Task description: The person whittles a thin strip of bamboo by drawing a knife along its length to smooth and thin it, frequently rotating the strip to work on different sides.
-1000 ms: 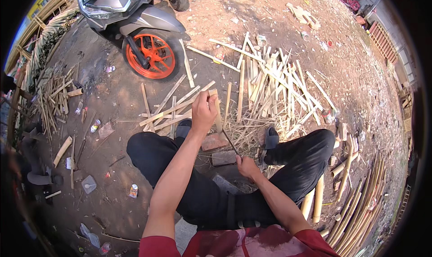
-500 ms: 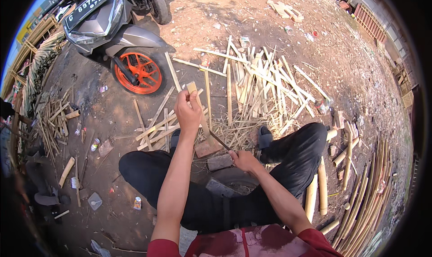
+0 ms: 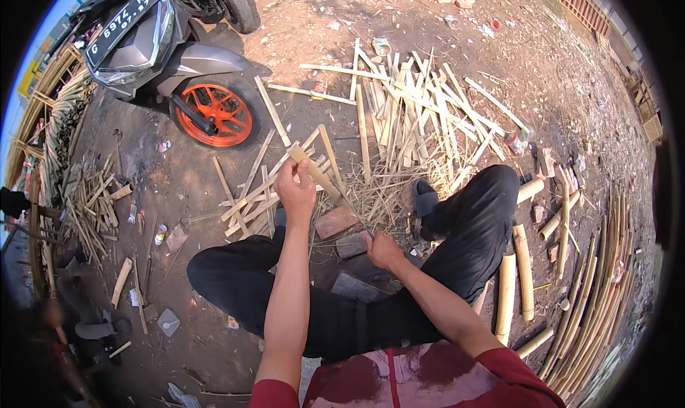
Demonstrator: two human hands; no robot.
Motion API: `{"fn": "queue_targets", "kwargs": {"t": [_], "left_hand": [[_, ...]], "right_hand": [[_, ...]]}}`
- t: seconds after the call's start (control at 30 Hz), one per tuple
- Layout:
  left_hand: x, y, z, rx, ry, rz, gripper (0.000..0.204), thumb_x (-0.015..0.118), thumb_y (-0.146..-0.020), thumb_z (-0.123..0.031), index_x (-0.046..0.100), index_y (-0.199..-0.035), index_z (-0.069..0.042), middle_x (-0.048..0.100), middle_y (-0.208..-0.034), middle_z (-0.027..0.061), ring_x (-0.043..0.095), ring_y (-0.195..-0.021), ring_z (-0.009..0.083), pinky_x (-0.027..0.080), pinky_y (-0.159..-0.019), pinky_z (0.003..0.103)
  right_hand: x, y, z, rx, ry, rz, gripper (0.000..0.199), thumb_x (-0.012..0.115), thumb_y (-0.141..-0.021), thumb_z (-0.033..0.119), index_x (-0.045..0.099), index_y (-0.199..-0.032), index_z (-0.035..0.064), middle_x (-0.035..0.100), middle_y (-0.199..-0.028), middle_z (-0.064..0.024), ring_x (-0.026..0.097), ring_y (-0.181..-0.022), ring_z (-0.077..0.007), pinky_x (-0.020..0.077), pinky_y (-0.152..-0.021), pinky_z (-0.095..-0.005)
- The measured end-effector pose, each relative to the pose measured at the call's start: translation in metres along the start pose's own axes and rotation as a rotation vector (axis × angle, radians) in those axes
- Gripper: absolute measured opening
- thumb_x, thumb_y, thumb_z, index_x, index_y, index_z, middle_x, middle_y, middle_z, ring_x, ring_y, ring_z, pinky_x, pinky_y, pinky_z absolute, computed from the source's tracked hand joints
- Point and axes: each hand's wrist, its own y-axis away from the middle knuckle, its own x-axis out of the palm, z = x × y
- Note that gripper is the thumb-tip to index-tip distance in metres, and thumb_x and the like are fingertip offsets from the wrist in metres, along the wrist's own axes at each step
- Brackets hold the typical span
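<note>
My left hand (image 3: 295, 188) is closed around the upper part of a bamboo strip (image 3: 322, 180), which slants down to the right in front of me. In my right hand (image 3: 385, 252) is the handle of a knife, its thin dark blade (image 3: 355, 209) reaching up and left to the strip's lower end. A narrower bamboo sliver (image 3: 327, 145) rises beside the strip and meets it near the blade; whether the two are joined I cannot tell. Below them lie a reddish brick (image 3: 335, 223) and a grey block (image 3: 352, 245), between my legs.
Beyond my feet spreads a heap of split bamboo strips (image 3: 407, 115) over curly shavings (image 3: 389, 187). A parked motorbike with an orange front wheel (image 3: 215, 115) stands far left. Bamboo tubes (image 3: 505, 297) and long poles (image 3: 581, 308) lie at right, more bamboo pieces (image 3: 93, 201) at left.
My left hand has come closer to me, and the bamboo strip now leans more to the left. The sliver has tipped left too. The knife stays at the strip's lower end; the whole view has shifted slightly.
</note>
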Motion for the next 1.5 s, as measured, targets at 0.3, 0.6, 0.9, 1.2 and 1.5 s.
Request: {"fn": "queue_targets", "kwargs": {"t": [0.3, 0.6, 0.9, 1.2, 1.5], "left_hand": [[0.014, -0.040, -0.020, -0.028, 0.075, -0.094, 0.023, 0.065, -0.098, -0.021, 0.064, -0.092, 0.001, 0.067, -0.078, 0.0154, 0.066, -0.072, 0.0297, 0.050, -0.070, 0.041], [0.041, 0.012, 0.063, -0.224, 0.030, 0.153, 0.021, 0.064, -0.100, -0.018, 0.061, -0.095, 0.002, 0.066, -0.077, 0.0095, 0.061, -0.068, 0.0186, 0.050, -0.067, 0.035], [0.024, 0.027, 0.054, -0.204, 0.024, 0.256, 0.012, 0.064, -0.098, -0.010, 0.061, -0.096, 0.002, 0.067, -0.079, 0.0097, 0.067, -0.074, 0.0190, 0.053, -0.076, 0.034], [-0.013, 0.001, 0.046, -0.274, 0.101, 0.181, 0.015, 0.066, -0.099, -0.015, 0.065, -0.100, 0.000, 0.070, -0.083, 0.0106, 0.068, -0.074, 0.0173, 0.052, -0.068, 0.032], [-0.067, -0.051, -0.016, -0.179, 0.242, 0.330, 0.014, 0.062, -0.102, -0.011, 0.061, -0.108, 0.001, 0.071, -0.099, 0.0088, 0.068, -0.089, 0.0138, 0.053, -0.081, 0.030]], "right_hand": [[-0.064, 0.006, 0.070, -0.104, -0.093, 0.164, 0.058, 0.041, -0.106, 0.045, 0.067, -0.108, -0.0074, 0.067, -0.102, -0.0370, 0.066, -0.101, -0.0506, 0.0530, -0.089, -0.0546], [-0.014, -0.021, 0.004, 0.196, -0.352, 0.481, 0.055, 0.054, -0.101, 0.050, 0.062, -0.083, -0.0012, 0.067, -0.077, -0.0164, 0.065, -0.058, -0.0272, 0.0507, -0.049, -0.0412], [0.010, -0.029, -0.031, 0.024, 0.291, 0.124, 0.031, 0.068, -0.086, 0.022, 0.072, -0.102, -0.0045, 0.072, -0.101, -0.0288, 0.074, -0.086, -0.0371, 0.0589, -0.070, -0.0445], [-0.031, -0.026, -0.024, 0.124, 0.096, 0.298, 0.028, 0.060, -0.083, 0.015, 0.072, -0.093, -0.0081, 0.073, -0.081, -0.0223, 0.073, -0.065, -0.0344, 0.0585, -0.060, -0.0444], [-0.038, -0.035, 0.029, 0.244, -0.514, 0.161, 0.035, 0.072, -0.085, 0.028, 0.063, -0.078, -0.0046, 0.064, -0.065, -0.0147, 0.063, -0.050, -0.0232, 0.0504, -0.049, -0.0379]]}}
